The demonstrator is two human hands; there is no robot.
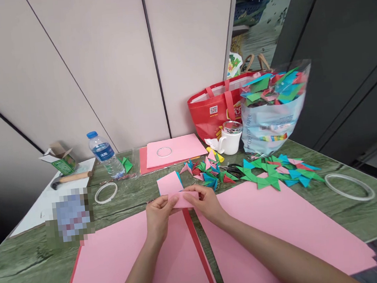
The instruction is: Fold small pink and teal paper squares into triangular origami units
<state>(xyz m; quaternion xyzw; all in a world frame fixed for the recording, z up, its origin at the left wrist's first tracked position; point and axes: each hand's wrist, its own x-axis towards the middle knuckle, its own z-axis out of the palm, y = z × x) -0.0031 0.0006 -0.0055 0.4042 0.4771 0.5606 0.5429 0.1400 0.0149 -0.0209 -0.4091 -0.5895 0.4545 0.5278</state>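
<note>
Paper shapes [290, 88] crowd the plastic bag [266, 123]; left hand [157, 215] and right hand [211, 205] both pinch pink paper [182, 201]

Clear plastic bag [269, 118]: we read "PAPER" running up its side, "COPY" probably before it. Red bag [204, 117]: we note a QR code [213, 110]; its logo is partly hidden. Bottle label [103, 152]: white characters, illegible to us.

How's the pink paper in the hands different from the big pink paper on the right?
The held paper is small; the big paper is much larger.
The held paper is pinched between the left hand and right hand; the big paper lies on the table.
Both are pink.
</note>
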